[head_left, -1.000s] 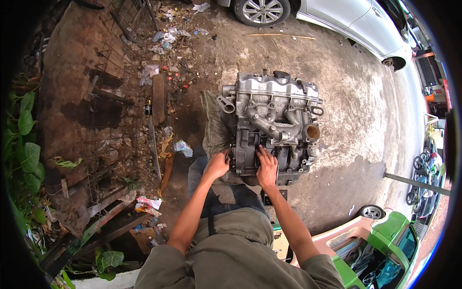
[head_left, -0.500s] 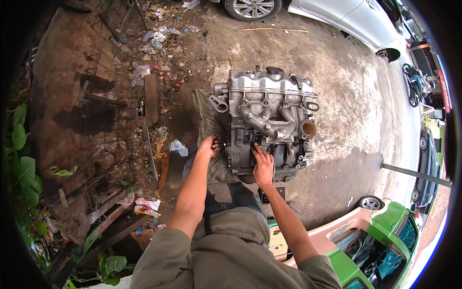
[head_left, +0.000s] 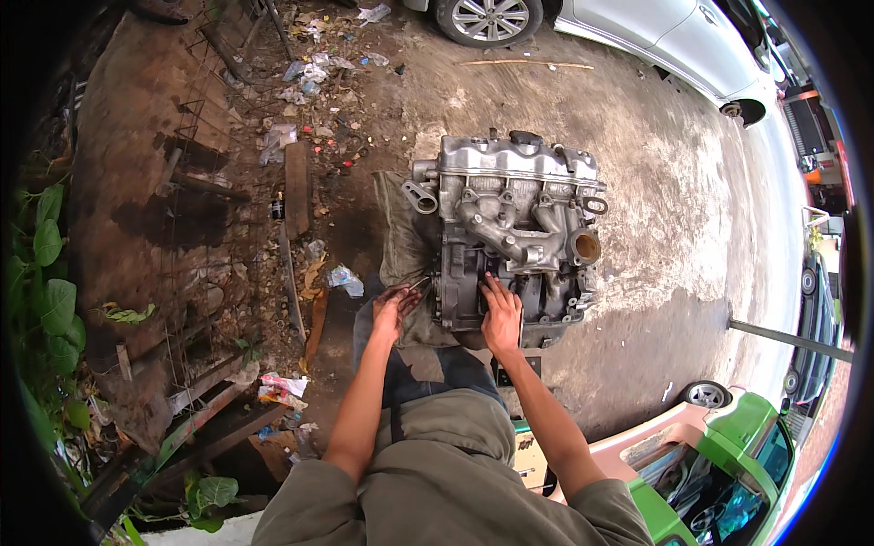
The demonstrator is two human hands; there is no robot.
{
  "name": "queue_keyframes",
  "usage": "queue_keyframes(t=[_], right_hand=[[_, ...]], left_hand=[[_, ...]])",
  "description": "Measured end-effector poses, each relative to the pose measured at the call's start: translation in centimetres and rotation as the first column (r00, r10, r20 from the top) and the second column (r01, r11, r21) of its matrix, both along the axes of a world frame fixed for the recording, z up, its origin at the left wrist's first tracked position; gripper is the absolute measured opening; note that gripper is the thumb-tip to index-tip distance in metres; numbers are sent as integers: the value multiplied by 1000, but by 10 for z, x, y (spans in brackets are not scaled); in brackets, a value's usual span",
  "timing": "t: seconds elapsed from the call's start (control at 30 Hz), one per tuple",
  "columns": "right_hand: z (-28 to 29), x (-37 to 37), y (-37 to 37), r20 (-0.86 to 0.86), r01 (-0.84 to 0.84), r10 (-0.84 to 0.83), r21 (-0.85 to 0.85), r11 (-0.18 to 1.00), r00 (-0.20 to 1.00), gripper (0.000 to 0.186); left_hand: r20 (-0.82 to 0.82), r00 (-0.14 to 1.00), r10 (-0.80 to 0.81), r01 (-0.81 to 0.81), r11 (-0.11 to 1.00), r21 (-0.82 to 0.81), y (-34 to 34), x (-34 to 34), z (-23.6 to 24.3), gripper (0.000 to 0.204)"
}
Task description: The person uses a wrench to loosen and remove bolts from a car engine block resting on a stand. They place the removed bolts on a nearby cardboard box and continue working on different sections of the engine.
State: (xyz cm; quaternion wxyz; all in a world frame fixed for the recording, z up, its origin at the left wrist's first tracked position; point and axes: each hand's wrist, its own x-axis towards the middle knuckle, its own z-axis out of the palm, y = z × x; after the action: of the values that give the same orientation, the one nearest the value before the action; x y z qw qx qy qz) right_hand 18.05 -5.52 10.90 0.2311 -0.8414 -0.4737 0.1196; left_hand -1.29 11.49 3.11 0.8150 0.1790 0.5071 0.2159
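Observation:
An engine (head_left: 514, 232) stands before me on a grey-green cloth (head_left: 393, 223), silvery metal on top and darker along its lower block. Close to the block's left side, my left hand (head_left: 391, 309) is closed in a pinch. A thin, rod-like piece (head_left: 421, 282) sticks out of its fingertips towards the engine; its exact kind is too small to make out. My right hand (head_left: 501, 316) lies on the front of the dark block, fingers stretched out and holding nothing. A curved intake manifold (head_left: 523, 241) with a round opening sits just beyond it.
On the left, litter and leaves lie around a wooden plank (head_left: 297, 187) and a plastic bag (head_left: 345, 280). A silver car (head_left: 637, 36) stands at the far side. A green vehicle (head_left: 742, 428) is at the near right, and a metal pole (head_left: 783, 337) reaches in from the right.
My left hand has drawn back from the engine's side, nearer to me, and the thin piece in its fingers now shows. My right hand stays on the block.

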Motion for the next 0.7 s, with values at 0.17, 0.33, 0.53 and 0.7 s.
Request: queue_keyframes(t=[0.17, 0.33, 0.53, 0.7], right_hand=[[-2, -1, -1, 29, -9, 8, 11, 1000, 1000, 55], [-2, 0, -1, 27, -9, 9, 2, 1000, 1000, 54], [0, -5, -7, 28, -15, 16, -6, 1000, 999, 54], [-1, -6, -11, 25, -14, 14, -4, 1000, 1000, 53]], left_hand=[[-240, 919, -314, 368, 900, 233, -9, 6, 12, 29], [-354, 877, -325, 438, 844, 309, -24, 17, 9, 43], [-526, 797, -296, 551, 713, 434, -38, 19, 12, 46], [-706, 666, -240, 696, 541, 473, -41, 23, 27, 47]])
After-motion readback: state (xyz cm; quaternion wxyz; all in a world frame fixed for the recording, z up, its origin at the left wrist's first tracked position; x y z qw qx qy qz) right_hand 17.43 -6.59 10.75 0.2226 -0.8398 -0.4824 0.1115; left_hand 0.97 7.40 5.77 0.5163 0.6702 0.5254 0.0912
